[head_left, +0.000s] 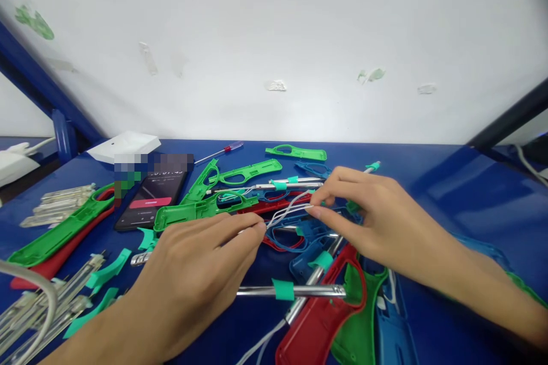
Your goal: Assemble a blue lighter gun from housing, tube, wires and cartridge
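2 narrow pinches, both on the white wires (287, 212), which span the gap between your hands above the middle of the blue tabletop (432, 179). Your left hand (194, 265) grips them between thumb and forefinger, its back turned upward; whether the curled fingers beneath hold anything else, you cannot tell from this view. Your right hand (368, 217) has thumb and forefinger closed on the other end. Strand count: unclear, they overlap. Judgement: the left pinch probably steadies the slack run, leaving your right fingertips fine control of the ends; strands this thin seem to call for fingertips, not a fist.

Below: loose shells overlap. A metal rod (314, 291) wrapped in teal tape (283, 290) lies just beside your left hand, reaching over the red shell (312, 325); the tape perhaps binds or marks it. A blue shell (394, 319) lies to the right.

Periphery: the phone (166, 188) lies screen up at left, likely so you can read it hands-free. The screwdriver (226, 149) lies near the wall (274, 23), presumably out of your way. Clear tubes (81, 279) lie grouped at left, maybe to keep like with like.
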Demonstrator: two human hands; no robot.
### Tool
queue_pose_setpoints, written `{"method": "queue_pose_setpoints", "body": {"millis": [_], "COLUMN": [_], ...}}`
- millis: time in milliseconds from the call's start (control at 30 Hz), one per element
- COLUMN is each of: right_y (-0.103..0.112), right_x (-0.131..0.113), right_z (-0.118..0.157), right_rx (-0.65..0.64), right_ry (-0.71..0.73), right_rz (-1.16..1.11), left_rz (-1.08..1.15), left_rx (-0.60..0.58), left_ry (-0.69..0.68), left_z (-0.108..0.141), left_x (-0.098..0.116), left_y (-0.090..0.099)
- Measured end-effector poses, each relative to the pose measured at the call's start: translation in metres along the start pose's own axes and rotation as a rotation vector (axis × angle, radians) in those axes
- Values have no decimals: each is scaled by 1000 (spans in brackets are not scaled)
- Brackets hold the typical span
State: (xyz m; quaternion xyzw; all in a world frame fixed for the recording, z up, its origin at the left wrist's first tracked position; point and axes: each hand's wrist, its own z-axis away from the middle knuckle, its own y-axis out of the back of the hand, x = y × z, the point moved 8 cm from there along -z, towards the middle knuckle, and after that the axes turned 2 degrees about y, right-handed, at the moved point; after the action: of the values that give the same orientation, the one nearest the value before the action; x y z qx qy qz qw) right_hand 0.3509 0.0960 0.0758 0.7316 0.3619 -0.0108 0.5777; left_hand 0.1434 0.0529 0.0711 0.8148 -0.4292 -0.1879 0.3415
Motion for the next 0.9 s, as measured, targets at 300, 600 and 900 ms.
{"method": "queue_pose_setpoints", "body": {"millis": [300, 600, 900], "right_y": [1, 13, 10], "right_x": [4, 19, 15], "right_z": [3, 3, -1], "right_rx": [-17, 30, 57], "right_ry": [-90, -207, -239], "right_rz": [-51, -455, -626], "left_rz": [49, 68, 84], "left_rx": [-56, -49, -56], "left_ry": [48, 105, 147], "left_z": [-2, 0, -1], "left_x": [-3, -5, -8], "left_y": [-6, -6, -6]}}
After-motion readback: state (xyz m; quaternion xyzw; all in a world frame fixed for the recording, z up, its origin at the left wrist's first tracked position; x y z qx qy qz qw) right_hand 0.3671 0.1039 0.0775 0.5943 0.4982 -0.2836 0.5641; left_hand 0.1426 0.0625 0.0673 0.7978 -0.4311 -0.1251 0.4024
